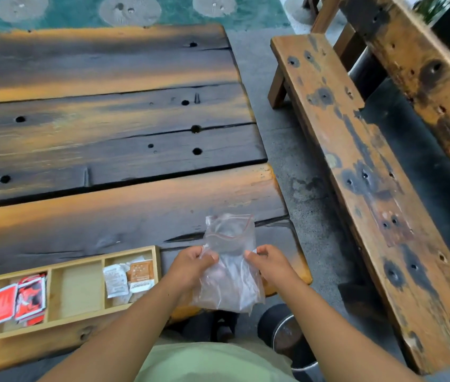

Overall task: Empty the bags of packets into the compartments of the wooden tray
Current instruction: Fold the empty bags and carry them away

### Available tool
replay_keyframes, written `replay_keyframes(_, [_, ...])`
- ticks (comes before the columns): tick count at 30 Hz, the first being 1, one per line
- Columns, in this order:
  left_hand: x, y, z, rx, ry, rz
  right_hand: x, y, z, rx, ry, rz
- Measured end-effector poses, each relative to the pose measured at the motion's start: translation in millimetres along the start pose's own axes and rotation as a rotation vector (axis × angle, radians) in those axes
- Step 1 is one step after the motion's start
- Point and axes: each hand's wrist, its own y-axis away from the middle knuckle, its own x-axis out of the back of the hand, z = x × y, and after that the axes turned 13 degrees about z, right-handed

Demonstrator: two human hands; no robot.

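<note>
A clear plastic zip bag [229,271] with a red seal line hangs over the table's near right corner. My left hand [190,264] pinches its left edge and my right hand [269,261] pinches its right edge. I cannot tell what the bag holds. To the left lies the wooden tray [77,261] with three compartments. Red packets [18,299] fill the left compartment. White and brown packets [130,275] lie in the right compartment. The middle compartment [76,289] is bare wood.
The tray sits on a dark, weathered plank table [102,128]. A wooden bench [361,172] runs along the right, across a strip of grey floor. A dark round stool [287,329] stands below the table's corner by my knees.
</note>
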Motion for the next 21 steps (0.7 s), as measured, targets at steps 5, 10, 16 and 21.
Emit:
replay_keyframes(5, [20,10,10,0.004,0.131,-0.146,-10,34,-10,-0.125,-0.316,-0.077])
replay_keyframes(10, [50,6,16,-0.081,0.120,-0.201,-33,58,-18,-0.005,-0.298,0.045])
replay_keyframes(16, [89,2,9,-0.055,0.127,-0.230,-58,81,-25,0.044,-0.320,0.057])
replay_keyframes(21, [109,-3,1,-0.073,0.089,-0.199,-75,94,-28,0.030,-0.362,0.110])
